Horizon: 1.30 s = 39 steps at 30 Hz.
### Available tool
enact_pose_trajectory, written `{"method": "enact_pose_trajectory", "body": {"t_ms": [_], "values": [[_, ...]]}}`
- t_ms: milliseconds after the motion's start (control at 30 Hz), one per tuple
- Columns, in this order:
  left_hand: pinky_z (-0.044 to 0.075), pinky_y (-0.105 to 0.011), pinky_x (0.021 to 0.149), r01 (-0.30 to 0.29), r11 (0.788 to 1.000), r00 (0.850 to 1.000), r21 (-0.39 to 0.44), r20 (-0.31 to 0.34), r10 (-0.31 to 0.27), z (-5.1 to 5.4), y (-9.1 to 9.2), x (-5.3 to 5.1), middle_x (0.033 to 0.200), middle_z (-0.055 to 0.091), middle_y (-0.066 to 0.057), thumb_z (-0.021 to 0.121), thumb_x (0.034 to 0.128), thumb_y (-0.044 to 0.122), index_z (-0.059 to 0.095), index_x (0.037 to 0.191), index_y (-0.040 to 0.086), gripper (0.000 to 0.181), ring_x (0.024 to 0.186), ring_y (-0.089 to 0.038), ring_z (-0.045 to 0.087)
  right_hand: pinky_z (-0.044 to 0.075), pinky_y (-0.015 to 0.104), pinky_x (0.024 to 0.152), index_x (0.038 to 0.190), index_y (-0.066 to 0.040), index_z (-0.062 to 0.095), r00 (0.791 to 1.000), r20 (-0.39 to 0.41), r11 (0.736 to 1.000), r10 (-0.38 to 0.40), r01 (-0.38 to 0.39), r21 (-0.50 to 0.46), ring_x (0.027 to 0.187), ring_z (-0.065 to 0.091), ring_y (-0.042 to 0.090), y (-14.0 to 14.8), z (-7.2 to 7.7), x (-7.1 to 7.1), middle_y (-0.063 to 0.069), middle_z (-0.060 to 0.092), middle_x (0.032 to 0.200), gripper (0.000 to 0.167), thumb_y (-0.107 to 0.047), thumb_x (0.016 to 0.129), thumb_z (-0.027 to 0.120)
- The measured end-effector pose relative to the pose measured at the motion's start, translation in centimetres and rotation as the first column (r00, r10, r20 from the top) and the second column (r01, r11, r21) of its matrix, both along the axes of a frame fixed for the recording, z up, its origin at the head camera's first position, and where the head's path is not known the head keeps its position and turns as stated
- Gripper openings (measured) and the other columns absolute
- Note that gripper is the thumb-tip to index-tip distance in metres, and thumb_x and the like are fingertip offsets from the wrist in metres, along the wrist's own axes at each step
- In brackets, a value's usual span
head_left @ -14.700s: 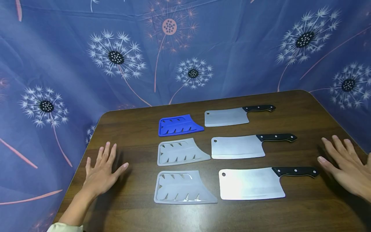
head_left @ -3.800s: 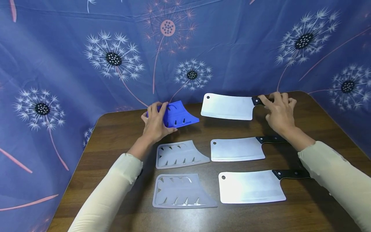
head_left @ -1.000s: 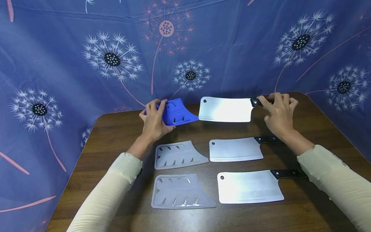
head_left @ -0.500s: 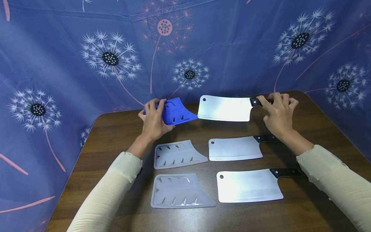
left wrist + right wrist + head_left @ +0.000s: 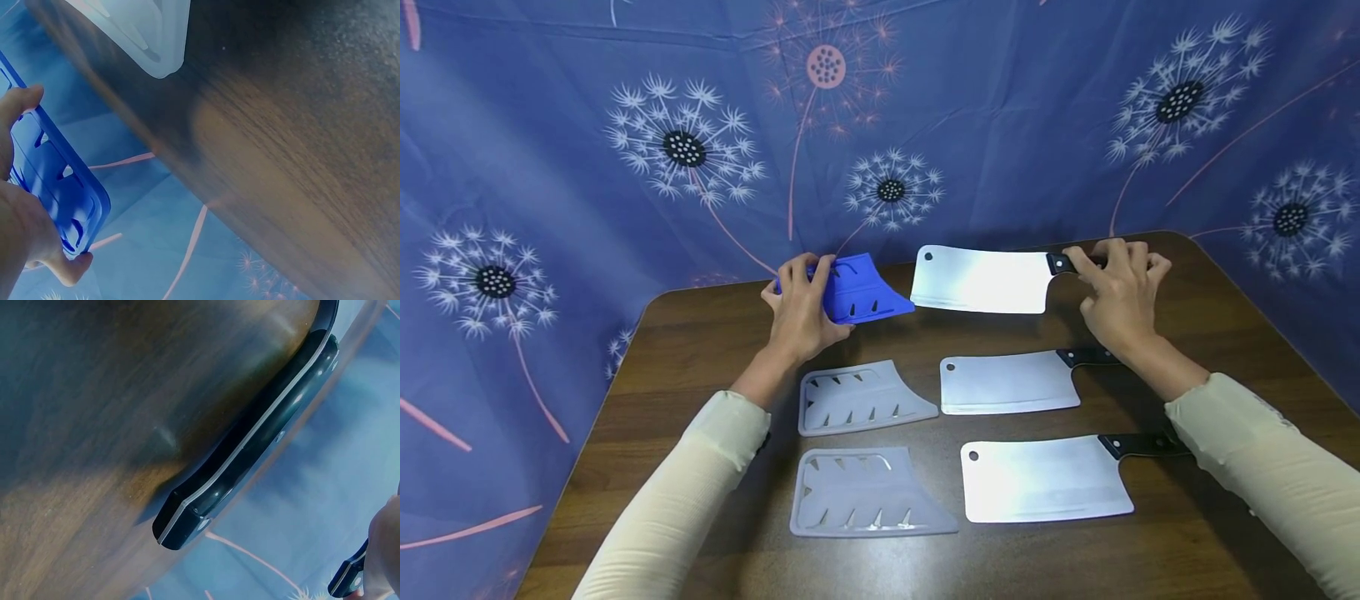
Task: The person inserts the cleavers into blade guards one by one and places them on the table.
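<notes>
Blue cover (image 5: 861, 289): slotted blade guard, lifted and tilted over the far part of the table (image 5: 700, 350).
Left hand (image 5: 801, 310): gripping the blue cover by its left end, thumb along the lower edge, fingers over the top.
Right hand (image 5: 1122, 293): gripping the black handle of the raised cleaver (image 5: 981, 281).
Raised cleaver: broad silver blade pointing left, its lower corner meeting or nearly meeting the blue cover's tip; which, I cannot tell.
Clear covers: two, translucent, lying in front, one in the middle row (image 5: 867, 398), a larger one nearest (image 5: 868, 493).
Flat cleavers: two, each lying just right of a clear cover, middle (image 5: 1009, 383) and nearest (image 5: 1045, 481).
Sleeves: pale cream (image 5: 685, 492).
Backdrop: blue cloth with dandelions (image 5: 1022, 108).
</notes>
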<state>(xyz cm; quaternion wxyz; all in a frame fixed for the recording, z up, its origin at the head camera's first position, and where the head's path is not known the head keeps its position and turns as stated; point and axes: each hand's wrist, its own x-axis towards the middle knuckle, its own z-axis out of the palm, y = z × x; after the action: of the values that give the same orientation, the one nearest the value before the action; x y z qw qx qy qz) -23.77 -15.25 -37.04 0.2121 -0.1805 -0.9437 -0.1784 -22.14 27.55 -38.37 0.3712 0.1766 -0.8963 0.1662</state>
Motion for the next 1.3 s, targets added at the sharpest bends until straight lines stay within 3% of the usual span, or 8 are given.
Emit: {"method": "enact_pose_trajectory", "body": {"t_ms": [533, 700, 1000, 1300], "values": [[0.021, -0.068, 0.089, -0.006, 0.996, 0.998, -0.087, -0.056, 0.001, 0.2, 0.6, 0.2, 0.134, 0.038, -0.016, 0.091, 0.0517, 0.036, 0.041, 0.14, 0.014, 0.104, 0.123, -0.039, 0.031, 0.013, 0.067, 0.092, 0.124, -0.019, 0.058, 1.0, 0.008, 0.999, 0.008, -0.008, 0.032, 0.102, 0.035, 0.05, -0.2, -0.1, 0.2, 0.028, 0.046, 0.112, 0.08, 0.027, 0.059, 0.061], [0.021, -0.068, 0.088, -0.003, 0.997, 0.997, -0.079, -0.077, -0.004, 0.3, 0.7, 0.3, 0.133, 0.039, -0.016, 0.092, 0.0497, 0.036, 0.043, 0.138, 0.014, 0.104, 0.122, -0.039, 0.032, 0.014, 0.067, 0.092, 0.125, -0.02, 0.057, 1.0, -0.005, 0.999, 0.022, -0.022, 0.027, 0.101, 0.036, 0.049, -0.5, 0.0, 0.3, 0.028, 0.046, 0.112, 0.081, 0.028, 0.059, 0.06], [0.023, -0.07, 0.086, 0.038, 0.988, 0.983, -0.152, -0.17, -0.064, 0.9, 2.0, 0.7, 0.129, 0.041, -0.015, 0.092, 0.0454, 0.035, 0.043, 0.136, 0.012, 0.106, 0.12, -0.039, 0.036, 0.017, 0.067, 0.089, 0.124, -0.021, 0.059, 0.997, -0.037, 0.997, 0.065, -0.063, 0.04, 0.101, 0.039, 0.049, -1.8, 0.1, 0.0, 0.027, 0.048, 0.111, 0.082, 0.027, 0.057, 0.06], [0.023, -0.071, 0.087, 0.021, 0.981, 0.979, -0.191, -0.194, -0.058, 1.1, 2.2, 1.0, 0.129, 0.042, -0.016, 0.092, 0.0432, 0.036, 0.044, 0.135, 0.011, 0.107, 0.12, -0.039, 0.036, 0.017, 0.066, 0.089, 0.122, -0.02, 0.059, 0.994, -0.063, 0.996, 0.088, -0.085, 0.04, 0.1, 0.039, 0.048, -2.4, 0.2, -0.3, 0.027, 0.049, 0.109, 0.083, 0.028, 0.055, 0.061]]}}
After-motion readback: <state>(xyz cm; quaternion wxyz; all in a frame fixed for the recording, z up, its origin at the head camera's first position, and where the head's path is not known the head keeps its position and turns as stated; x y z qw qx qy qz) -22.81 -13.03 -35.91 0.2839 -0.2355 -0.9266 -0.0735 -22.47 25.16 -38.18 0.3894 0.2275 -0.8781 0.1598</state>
